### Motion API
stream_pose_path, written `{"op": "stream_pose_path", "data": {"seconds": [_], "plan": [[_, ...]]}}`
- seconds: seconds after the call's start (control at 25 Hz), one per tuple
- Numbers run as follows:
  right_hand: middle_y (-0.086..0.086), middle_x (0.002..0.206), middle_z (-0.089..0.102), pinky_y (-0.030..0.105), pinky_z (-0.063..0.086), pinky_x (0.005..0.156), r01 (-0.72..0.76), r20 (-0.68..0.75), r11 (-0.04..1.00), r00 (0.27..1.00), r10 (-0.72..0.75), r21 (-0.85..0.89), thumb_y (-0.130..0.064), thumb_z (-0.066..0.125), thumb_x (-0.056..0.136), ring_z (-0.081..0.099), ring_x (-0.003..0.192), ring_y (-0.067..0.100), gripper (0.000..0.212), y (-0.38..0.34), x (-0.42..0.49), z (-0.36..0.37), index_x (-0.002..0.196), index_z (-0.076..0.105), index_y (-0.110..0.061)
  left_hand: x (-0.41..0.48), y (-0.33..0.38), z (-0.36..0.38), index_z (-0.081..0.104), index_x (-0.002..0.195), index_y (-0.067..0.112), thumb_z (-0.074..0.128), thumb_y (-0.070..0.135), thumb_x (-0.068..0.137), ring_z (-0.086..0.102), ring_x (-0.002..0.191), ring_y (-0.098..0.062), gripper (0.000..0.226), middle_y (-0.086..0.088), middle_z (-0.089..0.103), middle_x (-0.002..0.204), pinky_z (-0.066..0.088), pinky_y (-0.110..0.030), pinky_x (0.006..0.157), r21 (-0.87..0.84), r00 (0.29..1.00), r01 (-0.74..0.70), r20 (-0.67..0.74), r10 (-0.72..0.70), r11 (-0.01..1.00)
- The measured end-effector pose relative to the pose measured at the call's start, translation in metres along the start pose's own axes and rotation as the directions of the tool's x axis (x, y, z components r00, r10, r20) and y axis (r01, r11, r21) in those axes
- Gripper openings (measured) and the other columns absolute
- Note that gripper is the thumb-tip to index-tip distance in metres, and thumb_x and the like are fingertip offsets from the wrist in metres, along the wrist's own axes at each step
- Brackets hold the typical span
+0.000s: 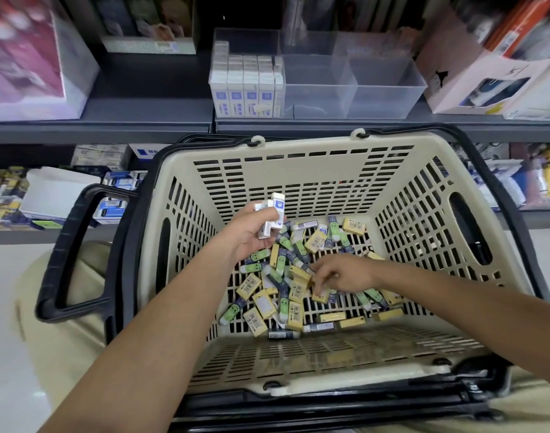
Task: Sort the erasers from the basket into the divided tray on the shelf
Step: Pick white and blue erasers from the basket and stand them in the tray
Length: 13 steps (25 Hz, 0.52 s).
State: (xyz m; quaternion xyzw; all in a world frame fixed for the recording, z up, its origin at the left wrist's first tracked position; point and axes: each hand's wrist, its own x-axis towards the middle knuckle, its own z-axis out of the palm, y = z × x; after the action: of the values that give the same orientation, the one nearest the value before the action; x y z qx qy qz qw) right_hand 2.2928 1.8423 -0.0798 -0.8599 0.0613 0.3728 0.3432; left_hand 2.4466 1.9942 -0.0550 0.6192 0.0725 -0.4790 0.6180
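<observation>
Above the basket (283, 170), left hand (252, 235) grips white erasers (272, 218) — right hand (345, 273) fingers (322, 281) pinch a yellow eraser (320, 295).

My basket (298, 170) is matt beige plastic, slotted on every wall, and its black handle (64, 251) is a duller, ribbed plastic. The erasers (286, 285) heaped inside wear printed paper sleeves in yellow, green and white with a faint sheen, as do the white-sleeved few my left hand (252, 232) grips. Above, the shelf (142, 110) looks like smooth dark-grey painted metal, and on it the divided tray (386, 95) is clear, glossy plastic, beside a shiny printed cardboard box (486, 79).
</observation>
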Motion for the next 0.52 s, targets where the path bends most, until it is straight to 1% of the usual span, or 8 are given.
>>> {"op": "stream_pose_path", "data": {"seconds": [0.04, 0.12, 0.16, 0.2, 0.28, 0.32, 0.4, 0.52], "plan": [[0.004, 0.124, 0.058, 0.03, 0.043, 0.1, -0.031, -0.019, 0.999, 0.999, 0.032, 0.021, 0.005, 0.045, 0.086, 0.053, 0.118, 0.017, 0.036, 0.002, -0.004, -0.002, 0.081, 0.072, -0.018, 0.0, 0.0, 0.0, 0.051, 0.1, 0.017, 0.055, 0.0, 0.086, 0.056, 0.067, -0.017, 0.023, -0.009, 0.063, 0.085, 0.044, -0.026, 0.053, -0.002, 1.0, 0.0, 0.002, 0.0, 1.0], [0.001, 0.094, 0.069, 0.029, 0.051, 0.076, -0.1, -0.114, 0.995, 0.989, 0.1, 0.001, 0.004, 0.044, 0.084, 0.065, 0.086, 0.015, 0.036, 0.007, -0.007, -0.006, 0.066, 0.069, -0.015, 0.0, -0.001, 0.0, 0.051, 0.102, 0.017, 0.054, -0.001, 0.086, 0.06, 0.068, -0.018, 0.025, -0.01, 0.063, 0.085, 0.047, -0.029, 0.057, -0.012, 1.0, 0.01, 0.016, -0.009, 1.0], [0.0, 0.088, 0.069, 0.025, 0.049, 0.067, -0.122, -0.185, 0.992, 0.976, 0.112, -0.044, 0.001, 0.046, 0.084, 0.063, 0.076, 0.012, 0.033, 0.008, -0.006, -0.01, 0.065, 0.066, -0.015, 0.001, -0.002, 0.0, 0.051, 0.102, 0.018, 0.055, -0.001, 0.086, 0.062, 0.068, -0.018, 0.025, -0.01, 0.063, 0.085, 0.049, -0.031, 0.059, -0.017, 0.999, 0.019, 0.026, -0.018, 1.0], [0.0, 0.087, 0.068, 0.025, 0.05, 0.066, -0.145, -0.27, 0.987, 0.955, 0.12, -0.072, -0.003, 0.048, 0.085, 0.062, 0.073, 0.011, 0.028, 0.009, -0.002, -0.014, 0.068, 0.065, -0.016, 0.001, -0.002, 0.0, 0.051, 0.1, 0.019, 0.056, -0.002, 0.085, 0.063, 0.068, -0.017, 0.026, -0.009, 0.063, 0.085, 0.052, -0.032, 0.061, -0.021, 0.999, 0.027, 0.033, -0.026, 0.999], [0.004, 0.097, 0.066, 0.031, 0.052, 0.076, -0.188, -0.442, 0.98, 0.886, 0.141, -0.065, -0.011, 0.052, 0.086, 0.062, 0.086, 0.017, 0.013, 0.011, 0.012, -0.024, 0.089, 0.064, -0.015, 0.003, -0.003, 0.0, 0.052, 0.098, 0.019, 0.06, 0.0, 0.084, 0.063, 0.06, -0.014, 0.025, -0.007, 0.061, 0.079, 0.054, -0.029, 0.057, -0.031, 0.999, 0.036, 0.033, -0.035, 0.999], [0.006, 0.109, 0.061, 0.033, 0.051, 0.081, -0.23, -0.491, 0.97, 0.856, 0.163, -0.079, -0.016, 0.055, 0.086, 0.06, 0.096, 0.021, 0.019, 0.011, 0.019, -0.028, 0.104, 0.06, -0.015, 0.003, -0.003, -0.001, 0.053, 0.099, 0.019, 0.063, 0.002, 0.084, 0.062, 0.056, -0.012, 0.025, -0.006, 0.061, 0.076, 0.053, -0.026, 0.053, -0.039, 0.999, 0.039, 0.03, -0.038, 0.998], [0.007, 0.125, 0.048, 0.036, 0.047, 0.089, -0.354, -0.508, 0.918, 0.832, 0.221, -0.179, -0.031, 0.063, 0.083, 0.051, 0.112, 0.025, 0.049, 0.013, 0.036, -0.032, 0.127, 0.048, -0.015, 0.004, -0.005, -0.002, 0.055, 0.1, 0.017, 0.067, 0.007, 0.083, 0.061, 0.053, -0.01, 0.023, -0.004, 0.062, 0.074, 0.05, -0.023, 0.048, -0.041, 0.999, 0.041, 0.022, -0.04, 0.998], [0.009, 0.124, 0.041, 0.036, 0.046, 0.089, -0.485, -0.505, 0.826, 0.809, 0.301, -0.286, -0.055, 0.068, 0.073, 0.046, 0.113, 0.024, 0.069, 0.012, 0.051, -0.028, 0.125, 0.047, -0.015, 0.007, -0.008, -0.003, 0.055, 0.099, 0.015, 0.069, 0.009, 0.082, 0.062, 0.054, -0.01, 0.023, -0.004, 0.065, 0.075, 0.051, -0.022, 0.049, -0.017, 0.999, 0.043, 0.014, -0.042, 0.999]]}}
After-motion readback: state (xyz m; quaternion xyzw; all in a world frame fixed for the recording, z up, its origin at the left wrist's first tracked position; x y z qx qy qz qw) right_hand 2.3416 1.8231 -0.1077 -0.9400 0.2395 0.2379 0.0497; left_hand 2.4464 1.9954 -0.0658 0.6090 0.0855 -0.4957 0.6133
